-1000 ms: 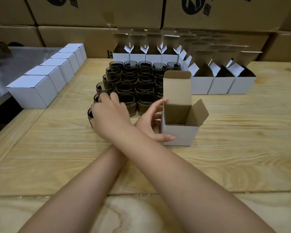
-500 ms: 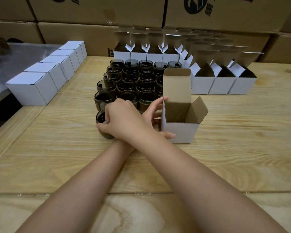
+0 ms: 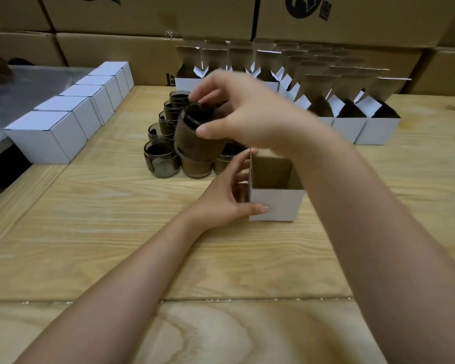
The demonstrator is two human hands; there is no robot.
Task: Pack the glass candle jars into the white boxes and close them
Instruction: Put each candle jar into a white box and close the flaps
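Past the table's point(image 3: 111, 232) near edge, left hand point(image 3: 221, 199) braces an open white cardboard box point(image 3: 276, 204) for the dark glass jar point(image 3: 192, 143) that the right hand's point(image 3: 250, 114) grip pinches, seemingly tilted.

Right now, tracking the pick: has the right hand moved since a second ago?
Yes. The right hand lifted a jar, moving up and right from the cluster's left corner toward the open box.

Bare counter point(image 3: 111, 232) lies open in front; jars point(image 3: 161, 157) crowd behind, closed boxes point(image 3: 45, 137) line the left, open boxes point(image 3: 378, 131) the right.
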